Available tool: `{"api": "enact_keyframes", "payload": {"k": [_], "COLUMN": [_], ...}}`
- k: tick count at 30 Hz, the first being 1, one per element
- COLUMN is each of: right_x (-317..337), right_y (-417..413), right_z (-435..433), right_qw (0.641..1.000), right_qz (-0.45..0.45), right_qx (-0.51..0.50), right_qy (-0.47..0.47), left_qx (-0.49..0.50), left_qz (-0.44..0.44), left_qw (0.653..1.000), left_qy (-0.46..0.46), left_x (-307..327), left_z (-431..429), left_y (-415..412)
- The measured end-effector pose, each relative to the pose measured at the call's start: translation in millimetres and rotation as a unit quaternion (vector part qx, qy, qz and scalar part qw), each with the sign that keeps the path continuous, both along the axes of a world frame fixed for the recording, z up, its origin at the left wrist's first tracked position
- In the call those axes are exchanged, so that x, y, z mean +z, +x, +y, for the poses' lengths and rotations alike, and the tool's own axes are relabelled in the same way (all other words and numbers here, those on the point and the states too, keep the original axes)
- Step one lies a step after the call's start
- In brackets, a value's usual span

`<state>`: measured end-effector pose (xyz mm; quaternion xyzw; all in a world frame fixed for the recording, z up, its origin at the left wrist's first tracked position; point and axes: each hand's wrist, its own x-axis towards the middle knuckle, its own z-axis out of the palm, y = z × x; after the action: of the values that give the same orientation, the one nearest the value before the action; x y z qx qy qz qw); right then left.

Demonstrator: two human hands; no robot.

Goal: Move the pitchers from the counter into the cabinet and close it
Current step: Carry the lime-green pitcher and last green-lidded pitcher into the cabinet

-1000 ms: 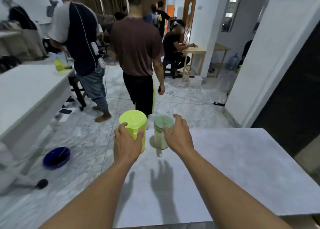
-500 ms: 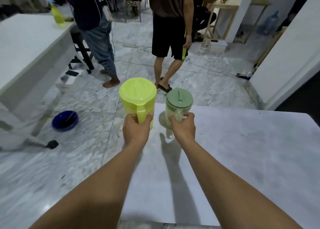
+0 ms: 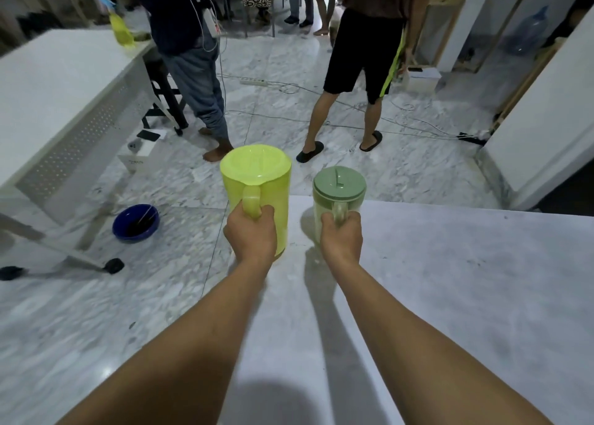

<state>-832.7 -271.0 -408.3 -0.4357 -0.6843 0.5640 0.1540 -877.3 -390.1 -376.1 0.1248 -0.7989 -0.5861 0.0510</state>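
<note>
1. Marble floor (image 3: pixel 180 296) all around, pale and veined, and a grey counter (image 3: pixel 450 296) fills the lower right of the head view.
2. Both bare arms reach forward over the counter's far left corner.
3. Left hand (image 3: pixel 252 236) is wrapped tight around the handle of the yellow-green pitcher (image 3: pixel 257 183), fingers curled fully closed, lid on top.
4. That pitcher stands upright at the very corner of the counter; whether its base touches the surface or is just off it, I can't tell.
5. Right hand (image 3: pixel 340 239) is clenched around the handle of the smaller clear pitcher with the green lid (image 3: pixel 339 186), just beside the yellow one and not touching it.
6. It is upright too, near the counter's far edge, and its base is hidden behind the hand.
7. Beyond the counter, two people stand on the floor: one in jeans (image 3: pixel 199 80), barefoot, one in black shorts (image 3: pixel 363 67) and dark slippers.
8. Cables and a power strip (image 3: pixel 254 82) trail across the floor between them.
9. On the left, a white table (image 3: pixel 48 83) carries a yellow spray bottle (image 3: pixel 120 32), and a blue bowl (image 3: pixel 135 223) sits on the floor by the table's leg.
</note>
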Motion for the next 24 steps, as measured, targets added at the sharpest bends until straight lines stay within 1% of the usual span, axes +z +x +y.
{"api": "enact_keyframes", "payload": {"k": [6,11,17,24], "right_x": [26,65,124,196], "right_y": [9,34,97,218], "right_z": [3,6,4,3], "right_qw": [0.999,0.996,0.985,0.96], "right_qz": [0.039,0.07,0.099,0.108], "right_qx": [-0.014,-0.042,-0.119,-0.225], "right_qy": [0.013,0.035,0.079,0.128], "left_qx": [0.003,-0.041,-0.153,-0.278], "left_qz": [0.002,0.028,0.081,0.112], "left_qw": [1.0,0.998,0.985,0.954], "left_qy": [0.018,0.024,0.01,0.021], "left_x": [26,61,117,181], "left_z": [1,1,9,29], "left_y": [0,10,48,137]}}
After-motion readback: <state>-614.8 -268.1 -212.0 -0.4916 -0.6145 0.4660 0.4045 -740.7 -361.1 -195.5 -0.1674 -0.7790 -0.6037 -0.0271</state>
